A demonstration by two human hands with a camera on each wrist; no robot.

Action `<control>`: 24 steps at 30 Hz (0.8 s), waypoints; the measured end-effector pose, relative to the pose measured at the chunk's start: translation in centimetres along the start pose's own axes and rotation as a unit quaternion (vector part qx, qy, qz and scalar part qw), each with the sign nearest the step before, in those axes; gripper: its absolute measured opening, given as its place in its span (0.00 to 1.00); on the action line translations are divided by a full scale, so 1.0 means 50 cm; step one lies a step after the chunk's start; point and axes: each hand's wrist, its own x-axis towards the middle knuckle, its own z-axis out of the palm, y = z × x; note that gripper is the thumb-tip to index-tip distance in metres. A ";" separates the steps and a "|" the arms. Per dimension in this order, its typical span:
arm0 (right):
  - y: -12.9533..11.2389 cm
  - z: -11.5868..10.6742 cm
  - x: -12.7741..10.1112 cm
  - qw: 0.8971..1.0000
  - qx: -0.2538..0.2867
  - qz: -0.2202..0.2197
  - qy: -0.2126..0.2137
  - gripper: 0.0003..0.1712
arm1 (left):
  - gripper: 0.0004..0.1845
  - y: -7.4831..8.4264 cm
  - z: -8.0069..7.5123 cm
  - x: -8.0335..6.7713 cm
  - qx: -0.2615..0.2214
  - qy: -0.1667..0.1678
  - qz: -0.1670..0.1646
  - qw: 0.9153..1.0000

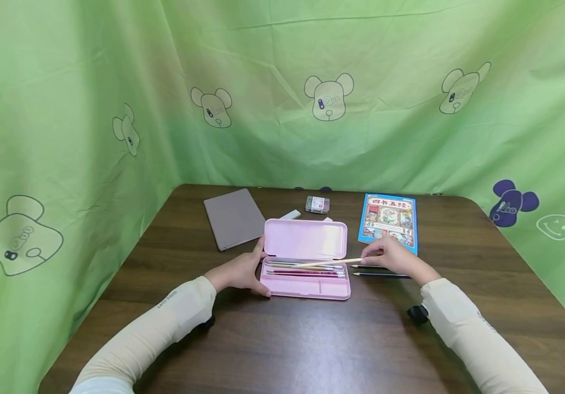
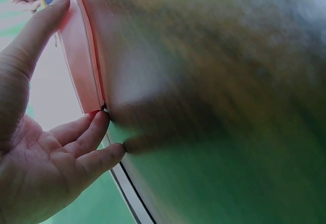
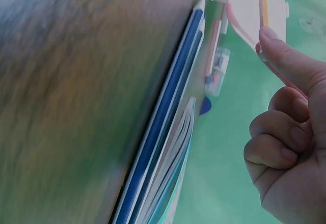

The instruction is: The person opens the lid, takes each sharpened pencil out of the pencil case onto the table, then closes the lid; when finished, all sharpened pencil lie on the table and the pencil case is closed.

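A pink pencil case (image 1: 289, 285) lies with its lid (image 1: 305, 238) raised. Several pencils, among them dark red ones (image 1: 292, 273), rest in its rear compartment. My left hand (image 1: 240, 269) holds the case's left end, thumb at the front corner and fingers at the back by the hinge. Between thumb and index finger, my right hand (image 1: 390, 256) pinches a yellow pencil (image 1: 329, 262) by one end, its length above the case. The right wrist view shows that pencil (image 3: 265, 7) at the fingertips, the other fingers curled. Below this hand, two dark blue pencils (image 1: 383, 274) lie on the table.
Behind the case are a grey notebook (image 1: 235, 219) at left, a white block (image 1: 291, 214), and a small clear box (image 1: 317, 204). A blue-covered book (image 1: 389, 219) lies behind the right hand. Green printed cloth (image 1: 263, 142) hangs around the wooden table (image 1: 282, 339).
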 end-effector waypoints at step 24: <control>0.034 -0.053 -0.068 0.992 -0.049 0.113 0.009 0.03 | 0.75 -0.002 0.000 0.002 -0.004 -0.003 -0.005 1.000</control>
